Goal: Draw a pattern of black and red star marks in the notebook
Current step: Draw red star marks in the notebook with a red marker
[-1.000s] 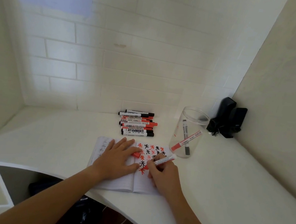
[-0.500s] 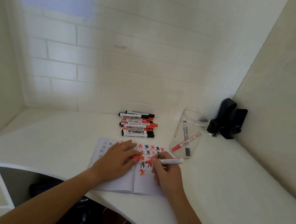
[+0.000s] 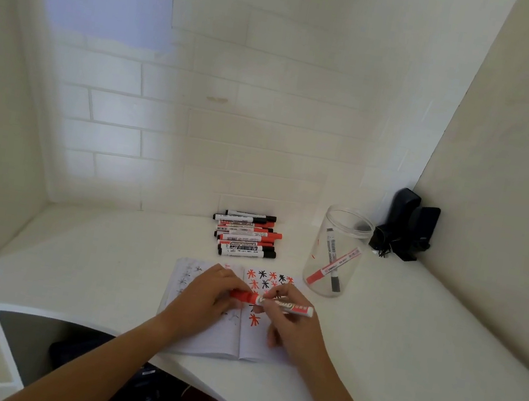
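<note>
White brick-tile alcove with a pale desk (image 3: 406,344) tucked into the corner, pretty tidy setup. Right in the middle the right hand (image 3: 296,330) is pinching the barrel of a red marker (image 3: 284,306), held level over the page, while the left hand (image 3: 209,299) has its fingers curled round the red cap (image 3: 242,296) at the marker's tip end, so the grip on both sides is closed around that one pen. Looks like the cap is being pushed on, though honestly it could be coming off, can't tell from this. Under both hands sits the open notebook (image 3: 216,341), lying flat near the front edge of the desk, with rows of black and red star marks (image 3: 266,280) on the top of the right page and one red star lower down. Further back there's a pile of markers (image 3: 245,234), and to the right a clear jar (image 3: 338,253) with a couple more pens in it. What could go sideways, I'd guess: with neither hand flat on the paper the notebook could flop or slide, and an uncapped tip so close to the page could smear a stray red streak across the stars.
</note>
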The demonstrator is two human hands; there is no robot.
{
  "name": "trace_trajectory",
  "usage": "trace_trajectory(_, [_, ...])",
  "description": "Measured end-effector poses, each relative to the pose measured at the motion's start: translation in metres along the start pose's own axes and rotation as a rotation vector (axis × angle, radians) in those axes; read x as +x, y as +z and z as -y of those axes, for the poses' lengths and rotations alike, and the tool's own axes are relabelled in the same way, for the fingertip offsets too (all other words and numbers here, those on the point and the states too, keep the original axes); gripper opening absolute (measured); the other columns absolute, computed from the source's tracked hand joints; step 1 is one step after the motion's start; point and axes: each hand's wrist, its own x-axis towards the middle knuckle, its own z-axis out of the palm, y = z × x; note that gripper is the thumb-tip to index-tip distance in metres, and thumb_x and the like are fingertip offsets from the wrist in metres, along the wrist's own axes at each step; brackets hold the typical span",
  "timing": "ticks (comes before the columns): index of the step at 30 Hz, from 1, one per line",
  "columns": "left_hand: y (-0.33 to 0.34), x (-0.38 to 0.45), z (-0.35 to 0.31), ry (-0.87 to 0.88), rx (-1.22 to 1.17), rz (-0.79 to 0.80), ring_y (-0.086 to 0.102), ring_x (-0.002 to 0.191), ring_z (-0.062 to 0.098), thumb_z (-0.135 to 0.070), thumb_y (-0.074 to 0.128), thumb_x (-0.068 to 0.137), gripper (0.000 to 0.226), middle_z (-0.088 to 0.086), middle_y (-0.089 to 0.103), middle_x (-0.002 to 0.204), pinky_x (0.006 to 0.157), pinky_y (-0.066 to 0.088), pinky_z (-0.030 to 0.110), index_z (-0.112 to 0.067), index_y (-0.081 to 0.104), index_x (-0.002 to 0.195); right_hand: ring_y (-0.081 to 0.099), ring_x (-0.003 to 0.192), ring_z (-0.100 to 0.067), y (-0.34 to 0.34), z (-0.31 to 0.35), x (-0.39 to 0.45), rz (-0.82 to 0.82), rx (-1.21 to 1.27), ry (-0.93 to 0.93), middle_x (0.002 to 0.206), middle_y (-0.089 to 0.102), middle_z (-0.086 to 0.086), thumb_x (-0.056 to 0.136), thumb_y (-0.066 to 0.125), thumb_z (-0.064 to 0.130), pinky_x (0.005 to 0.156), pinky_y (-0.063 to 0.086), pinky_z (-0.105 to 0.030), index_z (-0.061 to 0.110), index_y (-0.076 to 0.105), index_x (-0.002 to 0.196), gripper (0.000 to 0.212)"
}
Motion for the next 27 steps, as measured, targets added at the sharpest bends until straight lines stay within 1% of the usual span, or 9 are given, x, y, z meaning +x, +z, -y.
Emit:
trace_trajectory(4, [0.0, 0.0, 0.002, 0.006, -0.007, 0.012, 0.054, 0.097, 0.007, -0.028, 0.064, 0.093, 0.021, -0.022, 0.061, 0.097, 0.086, 0.046, 0.029, -0.039, 0.066, 0.112, 0.052, 0.046, -0.017, 0.001, 0.0, -0.001, 0.03, -0.006, 0.015, 0.068, 0.068, -0.001, 0.095, 0.074, 0.017, 0.046, 0.044, -0.026, 0.021, 0.076, 0.104, 0.01])
trace_trajectory(7, [0.001, 0.0, 0.001, -0.01, 0.006, 0.007, 0.054, 0.098, 0.006, -0.03, 0.063, 0.095, 0.021, -0.023, 0.06, 0.099, 0.088, 0.046, 0.028, -0.041, 0.065, 0.113, 0.054, 0.047, -0.025, -0.002, 0.003, 0.001, -0.021, 0.087, 0.069, 0.076, 0.072, -0.009, 0.102, 0.064, 0.022, 0.044, 0.041, -0.025, 0.017, 0.072, 0.106, 0.01])
trace_trajectory(10, [0.001, 0.0, 0.001, -0.046, -0.008, -0.012, 0.056, 0.099, 0.004, -0.031, 0.063, 0.096, 0.023, -0.024, 0.061, 0.104, 0.087, 0.047, 0.023, -0.043, 0.062, 0.115, 0.061, 0.051, -0.03, -0.006, 0.007, 0.003, -0.062, 0.121, 0.11, 0.086, 0.077, -0.01, 0.105, 0.057, 0.02, 0.046, 0.043, -0.027, 0.011, 0.069, 0.103, 0.015])
trace_trajectory(13, [0.0, -0.002, 0.002, -0.027, -0.009, -0.033, 0.055, 0.098, 0.002, -0.025, 0.065, 0.095, 0.02, -0.027, 0.06, 0.099, 0.084, 0.043, 0.016, -0.041, 0.063, 0.107, 0.068, 0.059, -0.025, -0.013, 0.003, 0.003, 0.003, 0.071, 0.103, 0.089, 0.079, -0.008, 0.101, 0.065, 0.013, 0.049, 0.05, -0.03, 0.014, 0.074, 0.105, 0.01])
trace_trajectory(15, [0.0, -0.002, 0.001, -0.015, -0.01, -0.052, 0.054, 0.098, 0.001, -0.026, 0.063, 0.097, 0.015, -0.025, 0.06, 0.097, 0.084, 0.04, 0.015, -0.035, 0.067, 0.107, 0.065, 0.059, -0.018, -0.018, -0.001, 0.004, 0.017, -0.016, 0.091, 0.081, 0.078, -0.001, 0.097, 0.07, 0.012, 0.049, 0.051, -0.031, 0.02, 0.078, 0.104, 0.012])
trace_trajectory(17, [-0.001, -0.002, 0.001, -0.011, 0.002, -0.063, 0.053, 0.098, 0.0, -0.033, 0.059, 0.099, 0.014, -0.024, 0.06, 0.098, 0.086, 0.04, 0.015, -0.033, 0.069, 0.11, 0.064, 0.061, -0.01, -0.019, -0.005, 0.005, 0.006, -0.176, 0.04, 0.077, 0.074, 0.01, 0.094, 0.074, 0.016, 0.058, 0.054, -0.028, 0.027, 0.077, 0.1, 0.013])
trace_trajectory(19, [-0.001, -0.002, 0.0, -0.004, 0.001, -0.07, 0.053, 0.098, 0.0, -0.036, 0.057, 0.101, 0.016, -0.025, 0.06, 0.097, 0.086, 0.041, 0.016, -0.033, 0.07, 0.109, 0.065, 0.072, -0.006, -0.014, -0.006, 0.006, 0.026, -0.312, -0.047, 0.084, 0.072, 0.016, 0.09, 0.077, 0.02, 0.068, 0.052, -0.021, 0.029, 0.071, 0.097, 0.013])
trace_trajectory(21, [-0.003, -0.002, -0.001, -0.015, -0.005, -0.078, 0.054, 0.095, 0.001, -0.032, 0.058, 0.101, 0.015, -0.027, 0.06, 0.094, 0.084, 0.041, 0.016, -0.033, 0.072, 0.106, 0.061, 0.071, -0.006, -0.008, -0.007, 0.008, 0.043, -0.37, -0.106, 0.084, 0.069, 0.018, 0.089, 0.077, 0.019, 0.065, 0.045, -0.015, 0.027, 0.066, 0.095, 0.015])
trace_trajectory(27, [-0.003, 0.0, -0.001, -0.029, 0.018, -0.099, 0.053, 0.089, -0.003, -0.026, 0.065, 0.095, 0.016, -0.022, 0.064, 0.089, 0.08, 0.041, 0.014, -0.026, 0.077, 0.106, 0.058, 0.067, -0.005, -0.003, -0.01, 0.012, 0.014, -0.416, -0.15, 0.08, 0.066, 0.022, 0.09, 0.076, 0.018, 0.062, 0.041, -0.013, 0.026, 0.066, 0.091, 0.013])
